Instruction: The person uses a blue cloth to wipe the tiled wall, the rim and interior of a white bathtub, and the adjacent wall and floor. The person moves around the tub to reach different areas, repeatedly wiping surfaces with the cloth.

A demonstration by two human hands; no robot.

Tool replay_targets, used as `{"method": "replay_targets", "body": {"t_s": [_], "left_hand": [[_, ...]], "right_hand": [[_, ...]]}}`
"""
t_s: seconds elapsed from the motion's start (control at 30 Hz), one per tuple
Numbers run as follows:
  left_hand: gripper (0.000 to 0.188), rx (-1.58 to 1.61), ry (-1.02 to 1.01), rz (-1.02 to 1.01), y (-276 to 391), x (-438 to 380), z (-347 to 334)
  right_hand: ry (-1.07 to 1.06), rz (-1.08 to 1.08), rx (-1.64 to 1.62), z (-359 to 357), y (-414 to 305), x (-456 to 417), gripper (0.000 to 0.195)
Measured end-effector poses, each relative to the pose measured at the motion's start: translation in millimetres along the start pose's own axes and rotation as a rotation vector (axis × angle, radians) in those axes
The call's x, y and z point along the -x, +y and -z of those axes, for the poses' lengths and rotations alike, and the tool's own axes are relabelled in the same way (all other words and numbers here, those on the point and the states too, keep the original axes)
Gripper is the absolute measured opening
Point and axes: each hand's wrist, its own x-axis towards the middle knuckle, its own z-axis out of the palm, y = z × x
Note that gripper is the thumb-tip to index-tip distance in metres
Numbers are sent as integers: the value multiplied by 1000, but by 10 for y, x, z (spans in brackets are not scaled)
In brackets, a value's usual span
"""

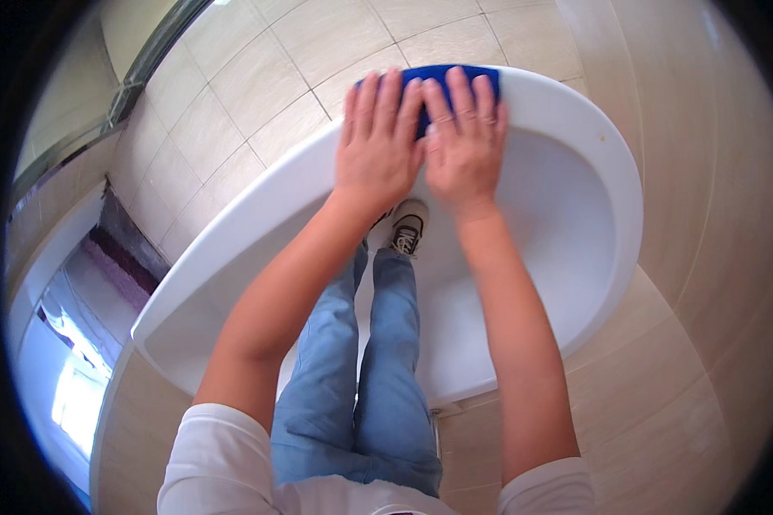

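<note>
A dark blue cloth [437,74] lies over the far rim of a white oval bathtub [609,138]. My left hand [379,138] rests palm down on the cloth's left part, fingers spread over the rim. Beside it, my right hand [462,138] presses flat on the right part, also with spread fingers. The thumbs nearly meet between them. Much of the cloth is hidden under both hands. My legs in blue jeans and a laced shoe [409,225] are inside the tub's outline.
Beige floor tiles [232,103] lie beyond the tub, and a tiled wall [676,161] rises at the right. A dark-edged frame [135,80] runs along the upper left. A small brown stain [603,138] marks the right rim. Bright light shows at the lower left.
</note>
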Motion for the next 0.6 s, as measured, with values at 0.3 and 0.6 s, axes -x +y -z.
{"method": "replay_targets", "body": {"t_s": [0.3, 0.6], "left_hand": [[58, -133, -1, 233, -977, 1270, 488], [65, 40, 117, 256, -395, 443, 48]], "right_hand": [[-196, 229, -250, -631, -1296, 176, 44], [-174, 314, -21, -323, -315, -197, 47]]}}
